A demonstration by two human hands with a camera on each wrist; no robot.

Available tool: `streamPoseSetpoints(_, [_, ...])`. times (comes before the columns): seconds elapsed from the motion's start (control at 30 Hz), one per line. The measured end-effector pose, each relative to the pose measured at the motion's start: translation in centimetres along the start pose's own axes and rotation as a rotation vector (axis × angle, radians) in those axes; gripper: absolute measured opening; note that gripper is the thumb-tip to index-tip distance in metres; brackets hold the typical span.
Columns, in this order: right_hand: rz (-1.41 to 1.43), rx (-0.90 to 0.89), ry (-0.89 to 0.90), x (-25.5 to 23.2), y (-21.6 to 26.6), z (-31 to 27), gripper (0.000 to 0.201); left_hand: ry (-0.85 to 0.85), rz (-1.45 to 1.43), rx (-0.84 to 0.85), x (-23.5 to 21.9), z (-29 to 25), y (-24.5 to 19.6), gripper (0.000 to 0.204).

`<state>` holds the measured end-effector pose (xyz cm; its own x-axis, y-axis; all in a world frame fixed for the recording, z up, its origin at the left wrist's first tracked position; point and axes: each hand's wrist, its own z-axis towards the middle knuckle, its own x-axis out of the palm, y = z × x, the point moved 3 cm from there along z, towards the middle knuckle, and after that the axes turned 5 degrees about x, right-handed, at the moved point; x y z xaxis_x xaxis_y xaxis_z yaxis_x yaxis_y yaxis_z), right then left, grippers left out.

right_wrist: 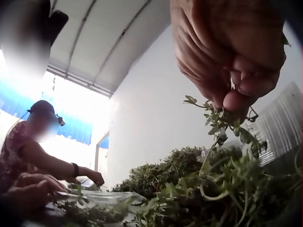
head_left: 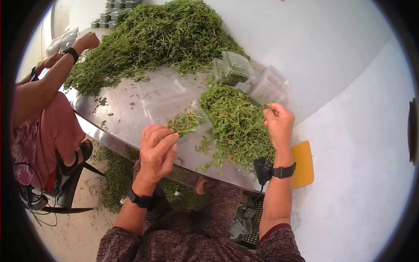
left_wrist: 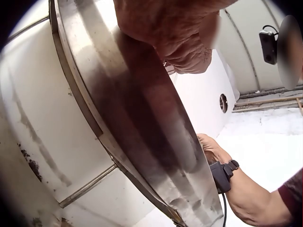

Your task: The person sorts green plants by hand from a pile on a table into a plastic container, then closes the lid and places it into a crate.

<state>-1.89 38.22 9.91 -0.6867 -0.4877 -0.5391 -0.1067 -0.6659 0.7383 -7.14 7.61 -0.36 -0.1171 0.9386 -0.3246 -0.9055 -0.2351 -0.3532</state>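
Observation:
My left hand (head_left: 168, 136) is at the near edge of a clear plastic clamshell (head_left: 174, 107) on the steel table (head_left: 122, 109). Its bunched fingertips hold a small bunch of green herb sprigs (head_left: 185, 123) lying in the clamshell. In the left wrist view only the hand's curled underside (left_wrist: 182, 45) shows above the table rim (left_wrist: 142, 142). My right hand (head_left: 269, 112) is over the far side of a small herb pile (head_left: 235, 124). In the right wrist view its fingertips (right_wrist: 235, 100) pinch a sprig (right_wrist: 218, 125) lifted off that pile.
A large heap of herbs (head_left: 152, 39) covers the table's far half. Empty clamshells (head_left: 235, 65) lie behind the small pile. Another person (head_left: 43, 118) sits at the left, arm reaching to the heap. A yellow object (head_left: 303, 163) lies on the floor at right; herb scraps lie under the table.

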Motion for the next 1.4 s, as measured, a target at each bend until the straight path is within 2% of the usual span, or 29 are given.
streamPoseSetpoints(0.07, [0.191,0.053,-0.001,-0.8,1.5,-0.9,0.013,-0.001,-0.001,0.000,0.0,0.0,0.0,0.027])
streamPoseSetpoints(0.2, [0.257,0.104,0.069,-0.6,0.7,-1.6,0.013,0.006,-0.009,-0.012,-0.2,0.0,-0.1,0.027])
streamPoseSetpoints(0.27, [0.414,0.170,0.077,-0.9,0.5,-1.8,0.014,0.007,-0.007,-0.017,-0.3,0.0,-0.1,0.027])
streamPoseSetpoints(0.4, [0.546,0.146,0.080,-1.3,1.2,-2.1,0.014,0.002,-0.035,0.014,-0.3,-0.1,0.0,0.029])
streamPoseSetpoints(0.6, [0.740,0.193,0.079,-1.3,4.6,-2.9,0.014,0.012,-0.042,0.011,-0.3,-0.1,-0.1,0.030])
streamPoseSetpoints(0.73, [0.825,0.150,0.097,-0.2,7.6,-3.7,0.013,0.012,-0.047,0.004,-0.3,-0.2,0.0,0.032])
streamPoseSetpoints(0.93, [0.753,0.121,0.286,5.7,9.6,-5.7,0.020,-0.011,-0.046,0.017,-0.1,-0.6,0.2,0.035])
streamPoseSetpoints(1.0, [0.563,0.190,0.524,7.8,9.7,-6.9,0.025,-0.027,-0.047,0.011,-0.2,-0.7,0.3,0.035])
streamPoseSetpoints(1.13, [0.511,0.223,0.501,8.0,8.9,-7.1,0.027,-0.059,-0.064,0.010,-0.3,-1.2,0.5,0.038])
streamPoseSetpoints(1.27, [0.386,0.168,0.426,7.2,7.6,-6.9,0.027,-0.066,-0.085,0.026,0.0,-1.4,0.6,0.037])
streamPoseSetpoints(1.37, [0.338,0.105,0.364,7.5,6.2,-7.4,0.023,-0.092,-0.102,0.020,0.0,-1.5,0.6,0.035])
streamPoseSetpoints(1.4, [0.212,-0.033,0.339,7.5,6.3,-7.7,0.020,-0.090,-0.101,0.020,0.1,-1.5,0.6,0.035])
